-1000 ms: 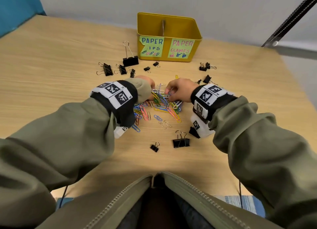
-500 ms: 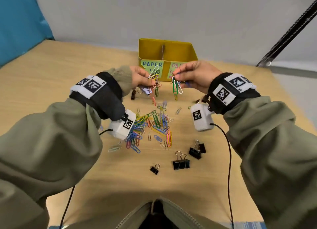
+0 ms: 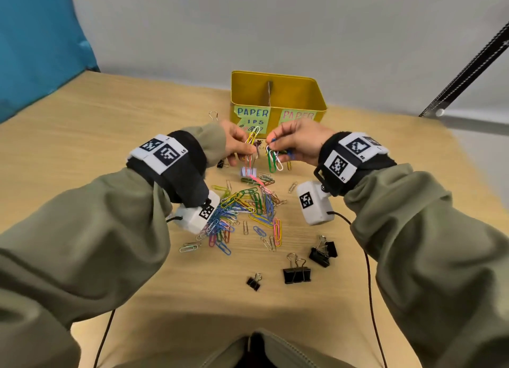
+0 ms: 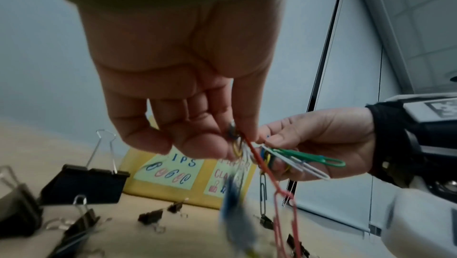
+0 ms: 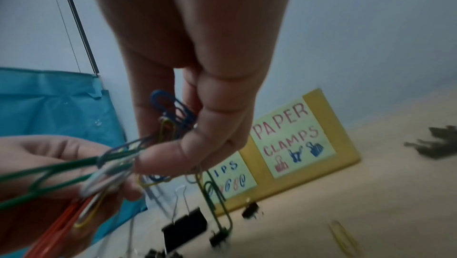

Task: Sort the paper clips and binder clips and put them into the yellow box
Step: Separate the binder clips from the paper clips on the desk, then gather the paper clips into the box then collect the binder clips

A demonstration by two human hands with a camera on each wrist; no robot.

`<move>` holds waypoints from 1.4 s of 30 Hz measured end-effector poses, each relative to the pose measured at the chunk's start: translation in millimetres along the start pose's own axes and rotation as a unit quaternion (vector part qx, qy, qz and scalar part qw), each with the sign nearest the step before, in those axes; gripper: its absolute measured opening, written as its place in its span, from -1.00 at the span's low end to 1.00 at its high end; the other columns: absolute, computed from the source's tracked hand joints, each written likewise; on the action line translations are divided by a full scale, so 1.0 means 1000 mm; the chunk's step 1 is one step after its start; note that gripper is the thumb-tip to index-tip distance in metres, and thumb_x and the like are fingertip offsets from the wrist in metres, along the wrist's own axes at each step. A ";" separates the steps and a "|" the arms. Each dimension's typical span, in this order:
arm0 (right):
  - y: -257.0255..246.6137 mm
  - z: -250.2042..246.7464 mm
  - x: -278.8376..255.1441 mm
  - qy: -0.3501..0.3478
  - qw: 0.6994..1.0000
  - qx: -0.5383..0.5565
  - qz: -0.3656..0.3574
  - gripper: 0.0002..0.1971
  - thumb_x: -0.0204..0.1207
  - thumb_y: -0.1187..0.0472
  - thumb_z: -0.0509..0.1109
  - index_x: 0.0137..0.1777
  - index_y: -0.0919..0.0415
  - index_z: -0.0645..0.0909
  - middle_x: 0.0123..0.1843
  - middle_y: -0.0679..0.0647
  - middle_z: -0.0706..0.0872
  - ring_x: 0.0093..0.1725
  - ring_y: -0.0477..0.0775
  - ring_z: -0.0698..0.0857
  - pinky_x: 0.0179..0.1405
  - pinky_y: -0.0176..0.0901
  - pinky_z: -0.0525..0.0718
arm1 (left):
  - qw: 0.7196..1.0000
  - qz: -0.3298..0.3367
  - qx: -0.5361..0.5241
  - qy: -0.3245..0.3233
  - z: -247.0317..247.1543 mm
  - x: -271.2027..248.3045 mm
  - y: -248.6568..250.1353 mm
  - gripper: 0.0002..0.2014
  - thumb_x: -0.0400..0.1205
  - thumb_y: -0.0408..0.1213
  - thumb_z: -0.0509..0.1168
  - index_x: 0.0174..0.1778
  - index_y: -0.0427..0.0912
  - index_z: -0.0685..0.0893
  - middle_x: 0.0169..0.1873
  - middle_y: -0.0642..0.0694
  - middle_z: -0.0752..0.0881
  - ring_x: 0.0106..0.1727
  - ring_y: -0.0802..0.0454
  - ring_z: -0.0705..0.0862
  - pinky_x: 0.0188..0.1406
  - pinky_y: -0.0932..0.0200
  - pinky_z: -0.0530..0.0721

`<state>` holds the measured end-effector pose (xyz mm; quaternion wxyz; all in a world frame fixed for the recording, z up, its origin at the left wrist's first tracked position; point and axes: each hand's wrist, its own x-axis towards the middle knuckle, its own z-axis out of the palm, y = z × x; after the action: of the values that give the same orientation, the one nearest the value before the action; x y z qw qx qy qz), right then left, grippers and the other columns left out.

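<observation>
Both hands are hovering raised above the worktop (image 3: 91,153), just in front of the yellow box (image 3: 278,98). The left hand (image 3: 237,144) is pinching a bunch of paper clips (image 3: 252,142) in its fingers; the right hand (image 3: 300,143) is pinching another bunch (image 3: 274,158). A loose clip pile (image 3: 245,210) is lying beneath them, and binder clips (image 3: 297,273) are sitting nearer the worktop's near edge.

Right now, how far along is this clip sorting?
Early on. Nothing shows inside the yellow box, though its floor is hidden. In hand: the left hand and the right hand each pinch a bunch of coloured paper clips, raised in front of the box. Left to do: the paper clip pile and every black binder clip on the table.
</observation>
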<state>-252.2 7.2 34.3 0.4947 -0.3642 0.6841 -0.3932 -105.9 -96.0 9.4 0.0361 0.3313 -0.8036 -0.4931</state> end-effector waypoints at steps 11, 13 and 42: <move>0.013 0.000 -0.006 0.013 1.000 0.019 0.015 -0.75 0.51 0.60 0.25 -0.27 0.29 0.57 -0.54 0.03 0.71 -0.61 -0.20 0.69 -0.59 -0.42 0.69 | 0.998 -0.034 -0.027 0.040 -0.009 0.005 -0.001 -0.68 0.66 -0.36 0.21 -0.44 -0.12 0.41 -0.49 -0.11 0.49 -0.88 0.30 0.46 -0.85 0.52 0.44; -0.003 -0.004 -0.007 0.032 0.999 0.041 -0.015 -0.74 0.51 0.60 0.26 -0.28 0.28 0.57 -0.38 0.12 0.64 -0.51 -0.13 0.67 -0.56 -0.41 0.70 | 0.997 -0.014 -0.069 0.043 -0.014 0.007 0.008 -0.70 0.67 -0.37 0.19 -0.41 -0.13 0.43 -0.48 -0.12 0.50 -0.86 0.30 0.50 -0.81 0.48 0.50; -0.012 0.040 0.027 0.063 0.909 -0.391 -0.133 -0.78 0.53 0.32 0.32 0.06 0.14 0.76 0.13 0.05 0.78 0.02 -0.06 0.66 0.03 -0.34 0.51 | 0.970 -0.049 0.236 0.006 -0.033 -0.018 -0.027 -0.77 0.46 -0.20 0.45 -0.01 -0.19 0.76 -0.33 -0.01 0.66 -0.34 0.06 0.58 -0.22 0.25 0.49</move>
<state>-219.2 -29.0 26.9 0.2119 -0.5906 0.7578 -0.1790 -66.0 -119.3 9.4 -0.0631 0.3725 -0.8798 -0.2886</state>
